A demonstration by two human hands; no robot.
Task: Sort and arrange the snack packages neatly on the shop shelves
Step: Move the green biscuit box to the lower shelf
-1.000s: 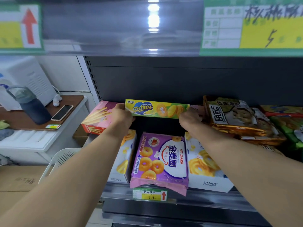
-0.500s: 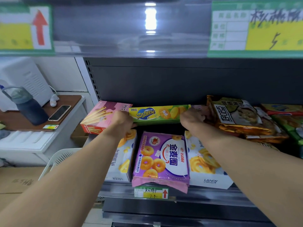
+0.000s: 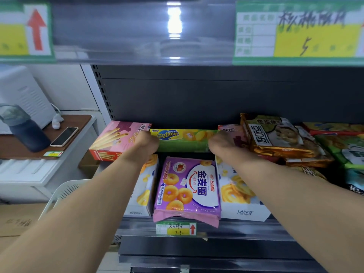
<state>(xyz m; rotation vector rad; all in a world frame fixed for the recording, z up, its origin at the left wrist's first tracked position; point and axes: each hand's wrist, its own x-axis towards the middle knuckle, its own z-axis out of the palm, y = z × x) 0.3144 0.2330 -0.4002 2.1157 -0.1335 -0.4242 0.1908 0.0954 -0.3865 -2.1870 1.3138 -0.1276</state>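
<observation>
While my left hand (image 3: 146,143) and right hand (image 3: 219,144) grip the ends of the Zecheese box (image 3: 183,140), rear of the shelf (image 3: 246,229) beside the pink wafer-stick box (image 3: 116,138), I'd seat it level and square.

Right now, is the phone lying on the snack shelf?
No, the phone lies on the brown side table left of the shelf, next to a dark water bottle.

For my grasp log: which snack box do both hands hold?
The yellow Zecheese box, its ends held by the left hand and right hand, between the pink wafer box and another pink box.
</observation>
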